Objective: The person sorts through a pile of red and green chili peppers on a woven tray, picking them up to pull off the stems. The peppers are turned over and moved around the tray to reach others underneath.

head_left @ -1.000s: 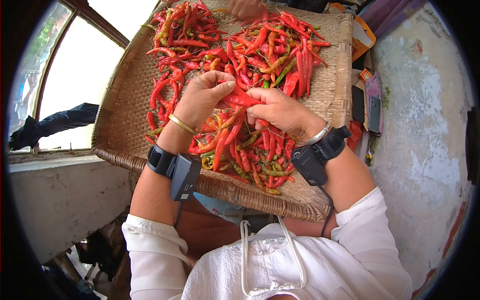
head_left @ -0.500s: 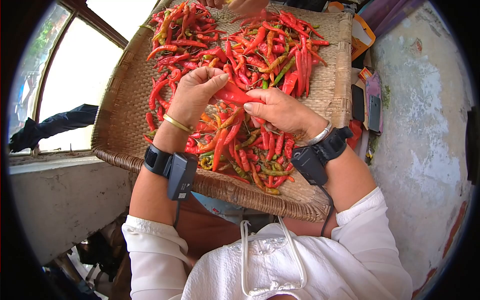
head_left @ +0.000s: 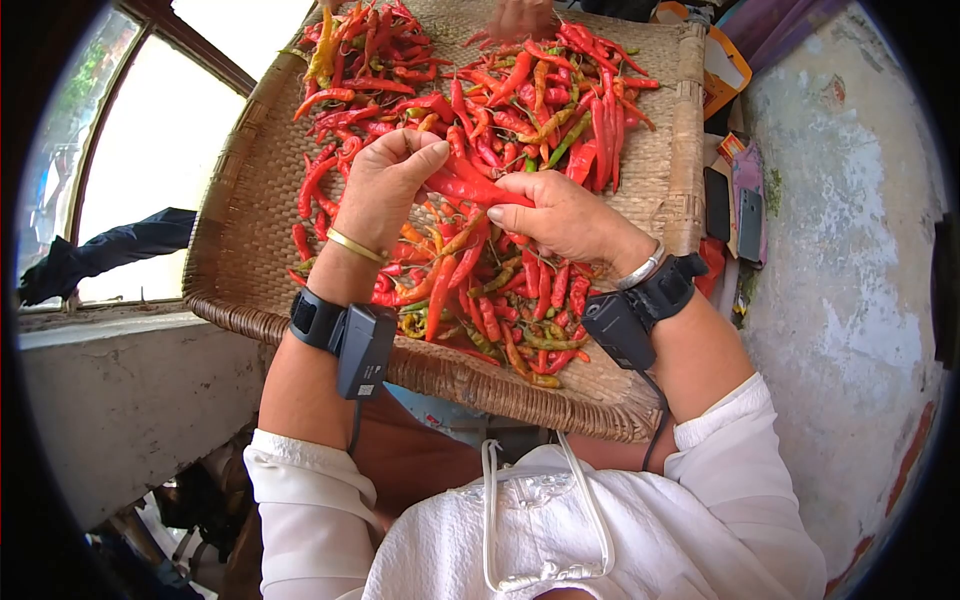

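A red chili pepper (head_left: 465, 188) stretches between my two hands above the heap. My right hand (head_left: 575, 222) grips one end, thumb lying along it. At the other end is my left hand (head_left: 388, 180), closed in a pinch; its fingertips partly hide what they hold there, perhaps the stem. Below and around both hands lie many loose chili peppers (head_left: 440, 295), mostly red, some orange or green. They rest in a large woven basket tray (head_left: 655, 165) with a thick rim.
Another person's hand (head_left: 522, 16) reaches in at the tray's far side, blurred. Phones (head_left: 748, 225) and packets stand right of the tray, near a worn wall (head_left: 850, 250). On the left are a window and dark cloth (head_left: 110, 255) over a ledge.
My left hand has shifted slightly up, its thumb moving off the pepper's side. The right hand stays nearly still. At the far side, the other person's hands have moved apart.
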### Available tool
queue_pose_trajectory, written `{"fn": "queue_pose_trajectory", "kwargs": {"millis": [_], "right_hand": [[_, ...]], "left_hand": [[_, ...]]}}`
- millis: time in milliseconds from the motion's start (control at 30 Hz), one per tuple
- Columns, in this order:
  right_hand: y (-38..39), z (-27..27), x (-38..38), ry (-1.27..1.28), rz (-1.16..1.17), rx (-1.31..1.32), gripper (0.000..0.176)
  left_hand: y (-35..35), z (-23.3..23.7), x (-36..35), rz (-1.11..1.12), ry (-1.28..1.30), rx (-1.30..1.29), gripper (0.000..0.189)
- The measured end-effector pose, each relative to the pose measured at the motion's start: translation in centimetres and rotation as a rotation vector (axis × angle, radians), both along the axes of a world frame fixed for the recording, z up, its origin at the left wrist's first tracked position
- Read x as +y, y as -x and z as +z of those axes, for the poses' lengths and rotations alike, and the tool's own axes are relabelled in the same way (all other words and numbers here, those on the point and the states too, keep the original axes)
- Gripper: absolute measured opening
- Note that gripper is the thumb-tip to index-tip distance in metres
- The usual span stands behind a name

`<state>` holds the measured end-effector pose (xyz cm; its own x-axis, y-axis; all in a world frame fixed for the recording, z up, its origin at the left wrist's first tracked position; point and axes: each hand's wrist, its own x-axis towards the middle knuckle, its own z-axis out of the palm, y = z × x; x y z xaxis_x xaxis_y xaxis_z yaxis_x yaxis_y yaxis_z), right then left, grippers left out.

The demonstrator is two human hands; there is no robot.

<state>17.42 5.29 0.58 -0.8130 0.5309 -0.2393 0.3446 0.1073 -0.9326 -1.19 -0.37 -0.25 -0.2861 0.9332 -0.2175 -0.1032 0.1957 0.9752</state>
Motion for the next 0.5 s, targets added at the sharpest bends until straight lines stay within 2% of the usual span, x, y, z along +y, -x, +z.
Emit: {"fn": "queue_pose_trajectory", "kwargs": {"millis": [33, 100, 167, 233, 300, 333, 367, 433, 500], "right_hand": [[0.0, 0.0, 0.0, 0.0, -0.001, 0.0, 0.024], [0.0, 0.2, 0.0, 0.157, -0.013, -0.075, 0.025], [0.0, 0.4, -0.1, 0.131, -0.028, -0.086, 0.025], [0.0, -0.1, 0.0, 0.107, -0.044, -0.098, 0.025], [0.0, -1.2, 0.2, -0.096, -0.033, 0.06, 0.025], [-0.2, -1.2, 0.2, -0.095, -0.033, 0.059, 0.025], [-0.3, -1.0, 0.1, -0.132, -0.019, 0.002, 0.025], [-0.4, -0.9, 0.2, -0.17, -0.008, -0.055, 0.026], [-0.4, -1.2, 0.4, -0.249, 0.053, -0.211, 0.026]], "left_hand": [[0.0, 0.0, 0.0, 0.016, 0.008, 0.001, 0.012], [0.0, -0.1, 0.0, -0.001, 0.013, -0.035, 0.014], [0.0, -0.4, 0.0, -0.018, 0.016, -0.071, 0.016], [0.1, -0.9, 0.1, -0.105, 0.042, -0.214, 0.025], [-0.1, -0.9, 0.0, -0.08, 0.026, -0.202, 0.028], [-0.2, -0.9, -0.1, -0.056, 0.009, -0.19, 0.032], [0.0, -0.6, 0.0, -0.057, 0.009, -0.189, 0.032], [1.1, 0.0, 0.1, -0.033, 0.022, 0.065, 0.037], [2.0, 0.1, 0.3, 0.062, -0.01, 0.008, 0.031]]}}
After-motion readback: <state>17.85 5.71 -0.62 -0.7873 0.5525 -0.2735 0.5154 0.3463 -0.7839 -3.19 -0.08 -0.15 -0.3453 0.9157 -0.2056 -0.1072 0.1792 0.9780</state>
